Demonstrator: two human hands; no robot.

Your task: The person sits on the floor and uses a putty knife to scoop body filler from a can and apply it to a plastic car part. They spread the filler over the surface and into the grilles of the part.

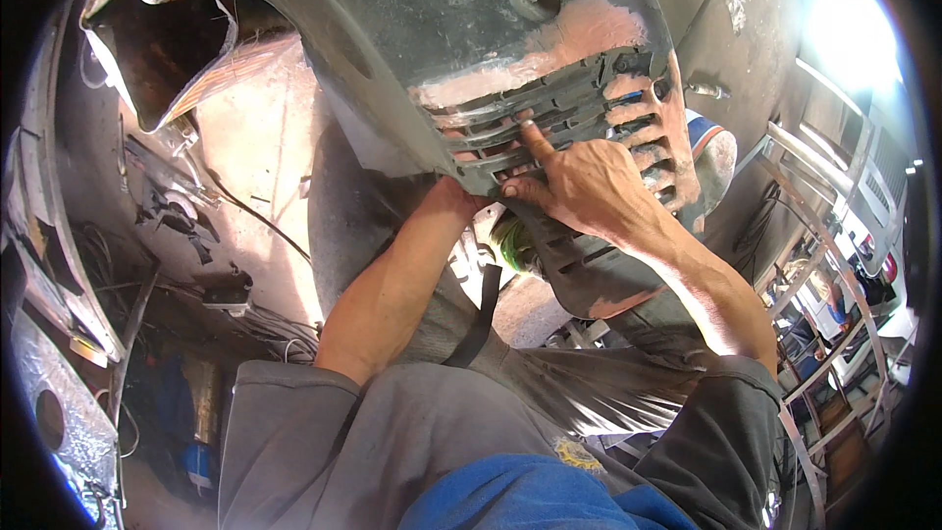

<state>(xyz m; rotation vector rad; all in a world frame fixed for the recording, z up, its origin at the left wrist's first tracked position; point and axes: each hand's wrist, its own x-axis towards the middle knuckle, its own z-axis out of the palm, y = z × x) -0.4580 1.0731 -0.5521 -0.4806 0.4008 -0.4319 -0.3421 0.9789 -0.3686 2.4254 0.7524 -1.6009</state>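
A dark grey plastic car bumper [432, 15] slants across my lap, with pinkish filler [589, 29] smeared beside and over its slatted grille [549, 108]. On the slats rests my right hand [597, 182]: its index finger stretches along a slat, the thumb presses lower down, and the other fingers curl in at the grille. My left hand [469, 198] reaches behind the bumper's near edge. Most of its fingers are hidden there; skin-coloured patches show through the slots. Just below the hands, something green [512, 243] shows beneath the bumper.
Metal frames [800, 226] stand at the right under a glaring light. Along the left lie bent metal panels [59, 402], cables [280, 324] and a torn-edged dark part [167, 39]. A black strap [481, 319] hangs near my left forearm. Beyond the bumper's right side sits a grey rounded thing [719, 155].
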